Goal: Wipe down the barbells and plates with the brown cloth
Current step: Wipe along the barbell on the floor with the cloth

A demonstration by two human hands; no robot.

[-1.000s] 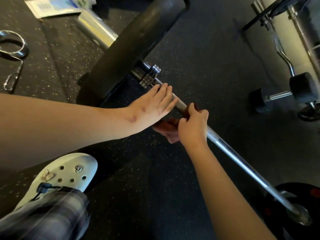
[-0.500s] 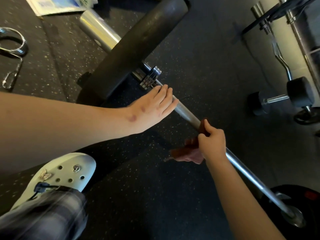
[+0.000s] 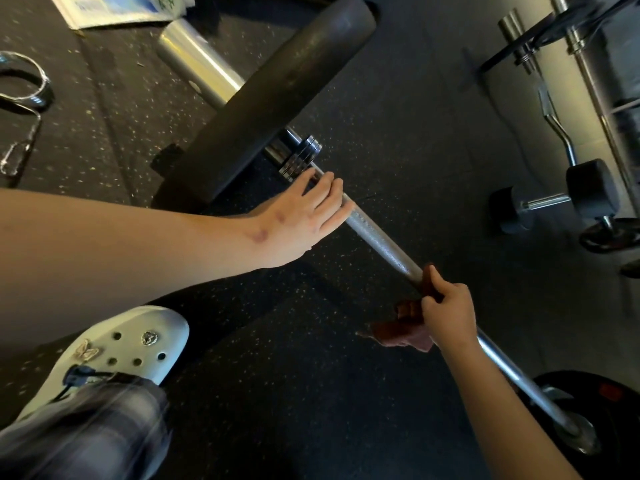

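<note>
A steel barbell (image 3: pixel 377 237) lies diagonally on the black rubber floor. A large black plate (image 3: pixel 277 95) sits on its far end and a smaller black plate (image 3: pixel 595 400) at the lower right. My left hand (image 3: pixel 304 216) rests on the bar with straight fingers, just below the collar (image 3: pixel 301 157). Further down the shaft, my right hand (image 3: pixel 446 313) grips the brown cloth (image 3: pixel 401 334), which is wrapped around the bar; a loose end of it hangs to the left.
A dumbbell (image 3: pixel 554 199) and a curl bar (image 3: pixel 557 123) lie at the right by a rack. A spring clip (image 3: pixel 24 98) and a paper packet (image 3: pixel 114 6) are at the top left. My white clog (image 3: pixel 114 348) stands at the lower left.
My right hand has slid the cloth down the bar toward the lower right, away from my left hand. The left hand has stayed by the collar.
</note>
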